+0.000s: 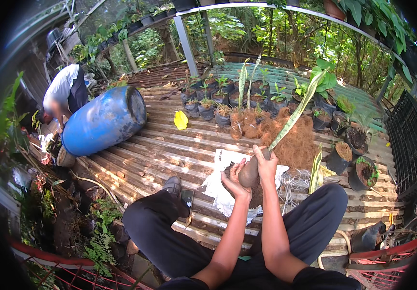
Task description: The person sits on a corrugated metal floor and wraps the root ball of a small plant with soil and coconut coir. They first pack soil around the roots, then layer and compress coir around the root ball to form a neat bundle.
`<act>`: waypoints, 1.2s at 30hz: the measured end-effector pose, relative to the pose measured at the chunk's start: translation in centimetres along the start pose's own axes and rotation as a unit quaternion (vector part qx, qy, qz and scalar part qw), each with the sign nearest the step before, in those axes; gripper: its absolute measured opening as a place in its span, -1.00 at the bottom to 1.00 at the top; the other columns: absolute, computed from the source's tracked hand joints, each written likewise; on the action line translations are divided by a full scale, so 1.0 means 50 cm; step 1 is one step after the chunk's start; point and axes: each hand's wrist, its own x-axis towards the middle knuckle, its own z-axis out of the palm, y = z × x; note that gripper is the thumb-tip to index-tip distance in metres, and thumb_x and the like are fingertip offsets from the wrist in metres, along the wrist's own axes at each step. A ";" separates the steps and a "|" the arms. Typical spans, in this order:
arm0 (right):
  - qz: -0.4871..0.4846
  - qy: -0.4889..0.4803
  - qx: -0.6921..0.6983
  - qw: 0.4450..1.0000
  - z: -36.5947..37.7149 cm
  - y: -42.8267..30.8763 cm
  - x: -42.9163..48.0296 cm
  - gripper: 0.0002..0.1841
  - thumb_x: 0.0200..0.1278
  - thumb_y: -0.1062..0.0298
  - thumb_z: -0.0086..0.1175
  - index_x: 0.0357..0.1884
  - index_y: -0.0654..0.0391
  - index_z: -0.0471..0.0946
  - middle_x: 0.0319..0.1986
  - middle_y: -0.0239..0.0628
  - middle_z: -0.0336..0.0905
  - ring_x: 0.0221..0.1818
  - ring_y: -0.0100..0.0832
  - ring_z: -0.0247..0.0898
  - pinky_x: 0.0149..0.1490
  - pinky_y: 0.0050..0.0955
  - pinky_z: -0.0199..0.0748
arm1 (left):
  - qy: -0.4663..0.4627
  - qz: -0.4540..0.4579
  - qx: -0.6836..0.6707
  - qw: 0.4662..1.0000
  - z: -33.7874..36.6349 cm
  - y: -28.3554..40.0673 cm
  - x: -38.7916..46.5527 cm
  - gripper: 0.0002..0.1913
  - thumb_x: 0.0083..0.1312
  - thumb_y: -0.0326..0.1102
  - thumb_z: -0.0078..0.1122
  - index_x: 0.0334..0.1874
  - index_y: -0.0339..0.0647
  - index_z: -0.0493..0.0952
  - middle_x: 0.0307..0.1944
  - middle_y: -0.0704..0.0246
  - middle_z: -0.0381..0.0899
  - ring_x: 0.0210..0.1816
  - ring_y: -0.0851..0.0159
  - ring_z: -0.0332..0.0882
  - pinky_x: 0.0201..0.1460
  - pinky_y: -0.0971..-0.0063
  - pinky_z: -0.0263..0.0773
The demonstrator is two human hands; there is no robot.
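Observation:
My right hand (266,165) grips a dark, rounded soil ball (249,177) near the base of a long variegated snake plant leaf (297,112). The leaf rises from the ball, tilted up to the right. My left hand (236,180) cups the ball's lower left side, its fingers dirty with soil. Beneath both hands lies a crumpled white sheet (212,184) with loose dark soil (257,198) on it. Just beyond is a heap of brown coir fibre (297,145). Pale plastic strings (295,186) lie tangled to the right of the sheet.
Two fibre-wrapped snake plants (237,125) stand before several potted seedlings (221,92). Another snake plant leaf (316,172) is near my right knee. A phone (187,201) lies by my left shoe (172,185). A person (65,88) bends over a blue barrel (103,121) on the corrugated sheeting (157,152).

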 end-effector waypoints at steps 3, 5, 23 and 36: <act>-0.035 -0.052 -0.007 0.998 -0.008 -0.009 0.009 -0.74 0.31 0.31 0.33 -0.05 0.20 0.61 -0.15 -0.17 0.71 -0.14 -0.44 0.63 0.03 -0.45 0.54 | 0.022 0.006 0.089 0.996 -0.001 0.004 0.010 -0.28 0.47 0.37 -0.26 0.08 -0.25 0.52 0.15 0.16 0.60 0.17 0.13 0.55 0.31 0.19 0.41; -0.113 -0.090 -0.057 0.988 -0.012 -0.011 0.010 -0.69 0.30 0.29 0.34 -0.01 0.23 0.60 -0.04 -0.05 0.70 -0.04 -0.39 0.64 0.10 -0.43 0.54 | 0.053 -0.038 0.129 0.990 -0.007 0.009 0.015 -0.30 0.50 0.33 -0.26 0.09 -0.27 0.53 0.13 0.16 0.61 0.16 0.14 0.55 0.30 0.18 0.42; 0.037 -0.061 0.010 0.997 -0.004 -0.030 -0.002 -0.72 0.32 0.19 0.33 -0.20 0.22 0.62 -0.31 -0.29 0.69 -0.27 -0.49 0.58 -0.04 -0.46 0.50 | 0.043 0.031 0.005 0.999 0.012 0.000 -0.003 -0.15 0.48 0.40 -0.37 0.14 -0.39 0.55 0.14 0.14 0.61 0.18 0.11 0.54 0.39 0.25 0.35; 0.032 -0.093 0.055 0.994 0.024 -0.002 -0.011 -0.72 0.23 0.23 0.41 -0.39 0.16 0.54 -0.45 -0.31 0.63 -0.46 -0.47 0.58 -0.19 -0.44 0.51 | 0.071 -0.017 0.111 0.991 -0.030 0.009 0.032 -0.41 0.53 0.09 -0.32 0.16 -0.29 0.55 0.10 0.12 0.62 0.17 0.07 0.57 0.27 0.17 0.45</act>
